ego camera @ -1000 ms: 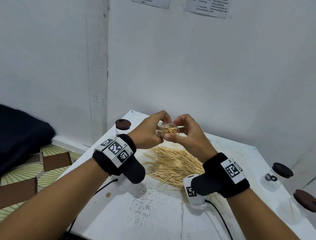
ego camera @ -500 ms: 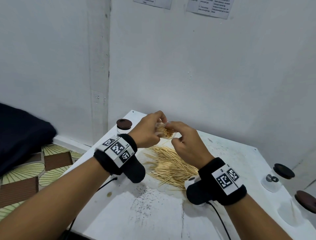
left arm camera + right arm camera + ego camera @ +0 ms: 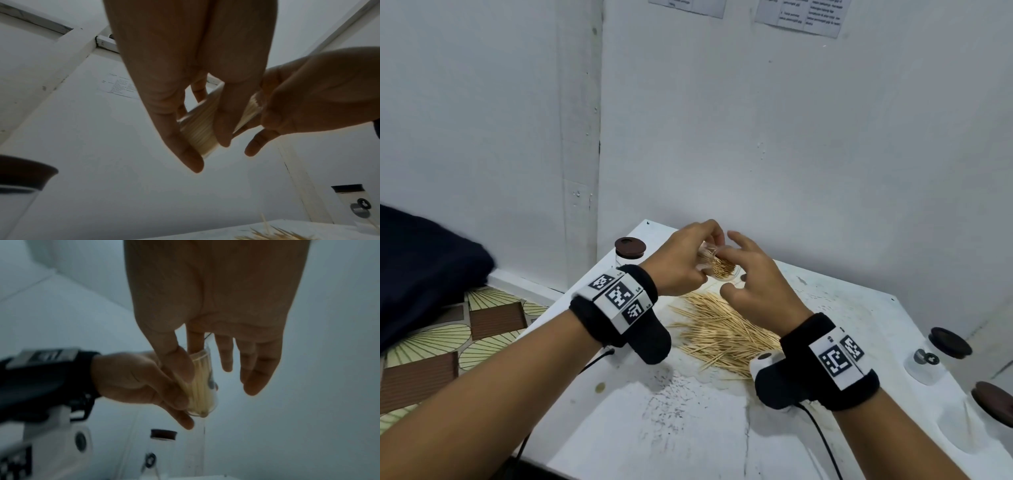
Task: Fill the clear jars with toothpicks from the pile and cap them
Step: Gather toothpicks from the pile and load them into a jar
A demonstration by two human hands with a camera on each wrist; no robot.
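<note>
Above the toothpick pile (image 3: 722, 329), my left hand (image 3: 681, 263) grips a clear jar (image 3: 717, 269) packed with toothpicks. The jar is tilted, its open mouth towards my right hand (image 3: 753, 277). In the left wrist view my left fingers wrap the jar (image 3: 197, 129), and the toothpick ends show at its mouth. My right hand (image 3: 216, 305) has straight, spread fingers. Its thumb lies along the jar (image 3: 202, 386) and the forefinger is behind it. No cap is on this jar.
A brown-capped jar (image 3: 630, 248) stands at the back left of the white table (image 3: 688, 428). Two more capped jars (image 3: 941, 349) (image 3: 993, 401) stand at the right edge. A dark cloth (image 3: 424, 267) lies off the table to the left. Walls close the back.
The jar has tipped from facing me to lying tilted. My right hand's fingers, bunched at the jar mouth before, have spread out straight. Both hands stay above the pile.
</note>
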